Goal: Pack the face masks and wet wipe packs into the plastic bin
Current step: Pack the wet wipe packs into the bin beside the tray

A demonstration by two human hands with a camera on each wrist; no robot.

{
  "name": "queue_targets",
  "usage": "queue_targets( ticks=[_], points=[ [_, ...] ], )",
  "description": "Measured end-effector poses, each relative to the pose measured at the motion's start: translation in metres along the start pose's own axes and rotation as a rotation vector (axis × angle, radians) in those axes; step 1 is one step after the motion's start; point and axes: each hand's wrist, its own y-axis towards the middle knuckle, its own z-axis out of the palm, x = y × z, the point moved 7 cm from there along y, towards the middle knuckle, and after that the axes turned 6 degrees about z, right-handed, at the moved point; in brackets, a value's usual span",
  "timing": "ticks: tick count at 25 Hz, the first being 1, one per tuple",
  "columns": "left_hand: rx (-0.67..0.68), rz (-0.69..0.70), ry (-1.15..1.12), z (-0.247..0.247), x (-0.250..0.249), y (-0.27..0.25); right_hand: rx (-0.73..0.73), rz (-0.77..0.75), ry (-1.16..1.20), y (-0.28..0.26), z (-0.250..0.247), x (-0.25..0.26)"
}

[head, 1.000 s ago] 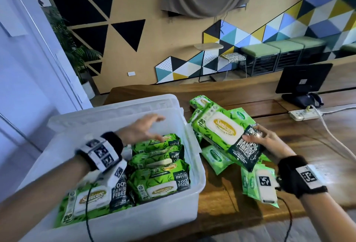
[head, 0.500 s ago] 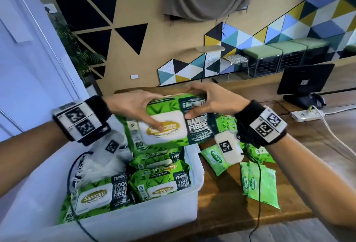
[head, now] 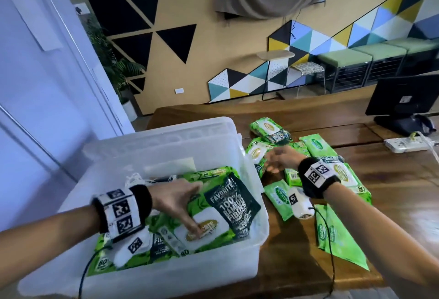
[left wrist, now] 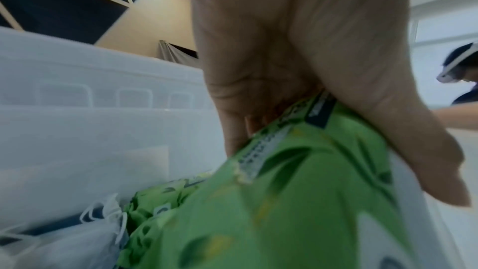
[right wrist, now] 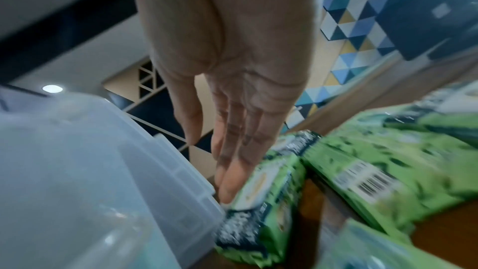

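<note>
Left hand (head: 177, 200) gripping the tilted wipe pack (head: 213, 213) in the bin (head: 251, 258), right hand (head: 281, 159) flat-fingered: early release risks the pack sliding over the rim

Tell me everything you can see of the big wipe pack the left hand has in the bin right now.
The big wipe pack is a soft green plastic pouch with a leaf print, a white flip-lid label with a gold logo, and a dark end panel reading "100% bamboo fibers". It lies tilted, face up, on top of other wipe packs inside the plastic bin, its dark end toward the bin's right wall. The left hand grips its left edge, thumb on top; the left wrist view shows fingers under that edge. It looks full and unopened.
</note>
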Motion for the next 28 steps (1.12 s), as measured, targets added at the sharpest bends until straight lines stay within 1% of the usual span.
queue_targets(
  ticks=[1,3,5,6,8,11,13,16,17,18,19,20,21,22,23,24,25,26,27,28],
  points=[
    [0.038,-0.024,0.021,0.009,0.001,0.006,-0.012,0.066,0.011,0.01,0.0,-0.016],
    [0.115,-0.019,0.053,0.026,0.001,0.013,-0.066,0.17,-0.009,0.028,-0.004,-0.041],
    [0.162,-0.02,0.127,0.043,0.002,0.023,-0.14,0.256,-0.041,0.048,-0.01,-0.06],
    [0.165,-0.014,0.149,0.051,0.001,0.029,-0.169,0.299,-0.056,0.058,-0.012,-0.067],
    [0.171,-0.007,0.142,0.063,-0.005,0.043,-0.22,0.359,-0.076,0.076,-0.015,-0.075],
    [0.206,-0.017,0.264,0.081,-0.007,0.057,-0.285,0.376,-0.165,0.106,-0.015,-0.078],
    [0.185,-0.035,0.374,0.09,0.0,0.062,-0.304,0.402,-0.223,0.125,-0.011,-0.078],
    [0.094,-0.003,0.524,0.087,0.004,0.068,-0.308,0.407,-0.232,0.151,0.001,-0.072],
    [0.057,0.017,0.547,0.085,0.004,0.069,-0.311,0.429,-0.23,0.155,0.004,-0.072],
    [0.018,0.067,0.53,0.082,0.001,0.067,-0.304,0.443,-0.238,0.161,0.004,-0.075],
    [-0.002,0.144,0.503,0.083,-0.001,0.066,-0.296,0.436,-0.255,0.168,0.002,-0.078],
    [0.014,0.225,0.519,0.089,0.002,0.066,-0.277,0.45,-0.293,0.172,0.004,-0.082],
    [0.053,0.25,0.54,0.099,0.006,0.065,-0.264,0.475,-0.332,0.169,0.007,-0.084],
    [0.103,0.19,0.524,0.105,0.009,0.062,-0.261,0.487,-0.364,0.168,0.009,-0.08],
    [0.095,0.166,0.536,0.107,0.01,0.064,-0.251,0.486,-0.348,0.161,0.012,-0.073],
    [0.098,0.194,0.483,0.11,0.007,0.066,-0.228,0.505,-0.276,0.164,0.014,-0.07],
    [0.029,0.256,0.442,0.109,0.005,0.07,-0.226,0.518,-0.188,0.166,0.014,-0.069],
    [0.047,0.283,0.383,0.114,0.006,0.073,-0.217,0.533,-0.168,0.171,0.014,-0.071],
    [0.055,0.266,0.294,0.112,0.005,0.074,-0.211,0.523,-0.152,0.174,0.014,-0.071],
    [0.055,0.27,0.271,0.109,0.004,0.074,-0.203,0.524,-0.144,0.185,0.009,-0.08]
  ],
)
